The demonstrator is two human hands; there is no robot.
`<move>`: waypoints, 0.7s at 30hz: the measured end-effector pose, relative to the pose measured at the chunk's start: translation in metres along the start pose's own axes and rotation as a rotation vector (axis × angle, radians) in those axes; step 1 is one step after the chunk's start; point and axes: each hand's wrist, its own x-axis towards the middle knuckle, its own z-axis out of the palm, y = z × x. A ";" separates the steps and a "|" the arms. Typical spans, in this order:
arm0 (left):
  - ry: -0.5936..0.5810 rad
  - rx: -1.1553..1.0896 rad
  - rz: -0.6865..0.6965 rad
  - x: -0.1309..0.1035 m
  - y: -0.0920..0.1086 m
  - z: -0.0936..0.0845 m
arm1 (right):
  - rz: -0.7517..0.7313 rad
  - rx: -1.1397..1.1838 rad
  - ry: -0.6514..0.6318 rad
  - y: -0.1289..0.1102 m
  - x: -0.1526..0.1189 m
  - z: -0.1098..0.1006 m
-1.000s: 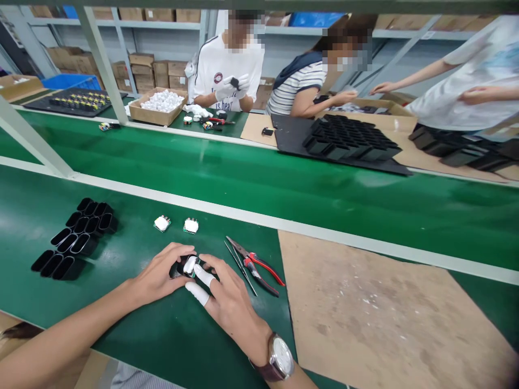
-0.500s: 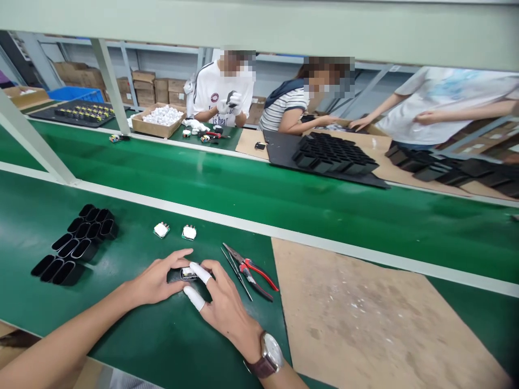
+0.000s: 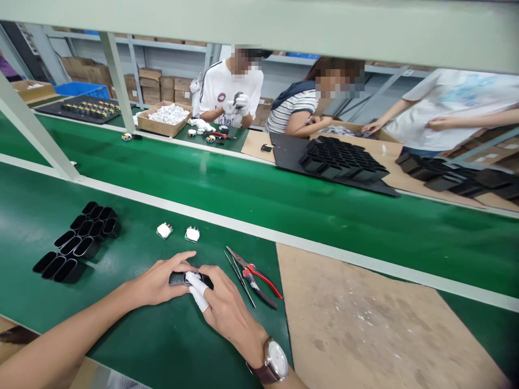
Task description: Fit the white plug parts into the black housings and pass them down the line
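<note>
My left hand [image 3: 162,281] is closed around a small black plastic case [image 3: 177,278] that lies on its side, its open end turned to the right. A circuit board [image 3: 188,279] shows in that opening, mostly covered by fingers. My right hand [image 3: 229,305], with white finger cots on thumb and forefinger, has these fingertips together on the board at the case's mouth. Two more circuit boards with white tops, a left one [image 3: 164,230] and a right one [image 3: 192,234], lie beyond my hands. Tweezers [image 3: 242,279] and red-handled pliers [image 3: 255,278] rest right of my right hand.
Several black cases [image 3: 84,228] stand grouped at the left on the green bench. A cardboard sheet [image 3: 365,319] covers the bench at right. Past the white rail [image 3: 243,228] runs a green belt [image 3: 227,183]. Three co-workers sit or stand opposite, near a box of white parts [image 3: 164,127].
My right thumb and forefinger have come together over the case's mouth, covering more of the board. My left hand keeps its hold. The whole view has shifted slightly.
</note>
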 end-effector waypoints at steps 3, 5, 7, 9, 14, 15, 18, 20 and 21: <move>-0.012 0.009 -0.005 0.000 0.000 0.000 | 0.027 0.025 0.010 0.000 -0.002 0.002; -0.016 0.013 -0.007 0.000 0.000 0.000 | 0.032 0.033 0.002 0.000 -0.003 0.002; -0.017 0.014 -0.011 0.000 0.001 0.000 | 0.027 0.035 -0.002 -0.001 -0.002 0.002; -0.018 0.011 -0.023 0.000 0.001 -0.001 | 0.036 0.036 0.003 -0.002 -0.002 0.001; -0.024 -0.004 -0.004 0.001 0.001 -0.001 | 0.061 0.028 0.042 -0.004 -0.002 -0.002; -0.020 -0.004 0.004 0.001 0.001 -0.001 | 0.053 0.027 0.038 -0.005 -0.003 -0.002; -0.012 -0.005 -0.003 0.001 0.001 0.000 | 0.055 0.045 0.036 -0.004 -0.004 -0.001; -0.009 -0.004 -0.013 0.001 0.002 0.000 | 0.077 0.066 0.047 -0.003 -0.006 0.001; -0.007 -0.002 -0.013 0.001 0.002 0.000 | 0.087 0.069 0.054 -0.003 -0.007 0.002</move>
